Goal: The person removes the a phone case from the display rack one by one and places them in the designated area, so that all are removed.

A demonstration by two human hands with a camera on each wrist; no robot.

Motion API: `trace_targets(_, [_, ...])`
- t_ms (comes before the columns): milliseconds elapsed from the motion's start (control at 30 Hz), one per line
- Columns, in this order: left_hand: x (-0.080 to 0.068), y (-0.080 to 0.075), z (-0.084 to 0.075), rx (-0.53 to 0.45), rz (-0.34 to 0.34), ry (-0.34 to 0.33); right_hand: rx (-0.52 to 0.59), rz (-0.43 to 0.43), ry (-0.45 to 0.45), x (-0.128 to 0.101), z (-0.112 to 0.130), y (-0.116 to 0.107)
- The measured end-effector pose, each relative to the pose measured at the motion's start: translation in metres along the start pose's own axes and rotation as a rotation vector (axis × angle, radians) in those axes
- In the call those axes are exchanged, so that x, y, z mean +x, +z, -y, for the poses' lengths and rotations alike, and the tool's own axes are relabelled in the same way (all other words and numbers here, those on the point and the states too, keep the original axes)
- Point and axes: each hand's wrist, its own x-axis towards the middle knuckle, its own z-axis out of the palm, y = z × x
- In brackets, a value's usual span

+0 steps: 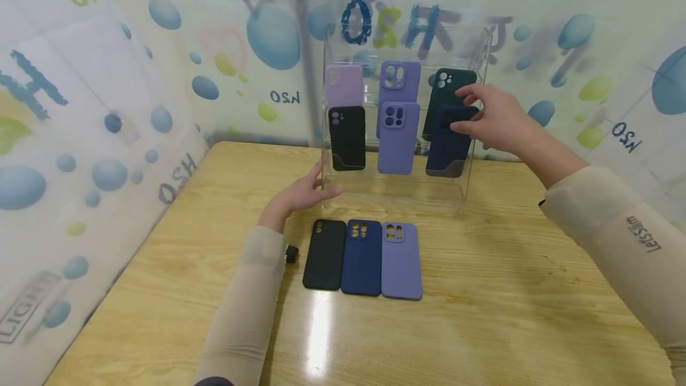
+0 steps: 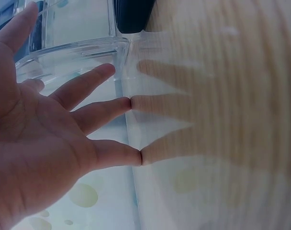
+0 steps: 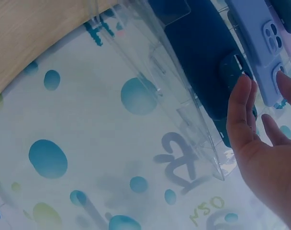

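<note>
A clear acrylic stand (image 1: 323,106) holds phone cases in two rows. My right hand (image 1: 495,115) is at the lower right dark blue case (image 1: 447,151), thumb in front of its upper part and fingers above its top edge. Its fingers are spread in the right wrist view, close to the camera cutout of the blue case (image 3: 198,52). Behind stands a dark green case (image 1: 438,97). My left hand (image 1: 302,192) is beside the stand's lower left corner, fingers extended; in the left wrist view, fingertips of this hand (image 2: 45,129) touch the tabletop.
Further cases on the stand are lilac (image 1: 343,85), black (image 1: 347,139) and two purple, one (image 1: 398,148) below the other (image 1: 401,79). On the wooden table, a black case (image 1: 324,258), a navy case (image 1: 362,261) and a purple case (image 1: 402,264) lie side by side. A small black object (image 1: 292,254) lies by the left sleeve.
</note>
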Motion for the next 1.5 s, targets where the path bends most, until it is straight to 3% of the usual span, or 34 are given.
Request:
trace_targets(300, [0.0, 0.0, 0.0, 0.03, -0.004, -0.001, -0.091, -0.06, -0.042, 0.0, -0.016, 0.002])
trace_targets(667, [-0.001, 0.0, 0.001, 0.053, -0.002, -0.009, -0.096, -0.085, -0.026, 0.007, -0.037, 0.018])
trace_targets(933, [-0.001, 0.001, 0.0, 0.068, -0.015, -0.008, -0.171, -0.2, -0.166, 0.0, -0.043, 0.03])
trace_targets(1100, [-0.002, 0.001, -0.001, 0.068, -0.011, -0.017, -0.154, -0.262, -0.243, -0.003, -0.049, 0.039])
trace_targets(1500, [-0.002, 0.002, -0.001, 0.085, -0.017, -0.03, -0.107, -0.228, -0.3, -0.001, -0.052, 0.048])
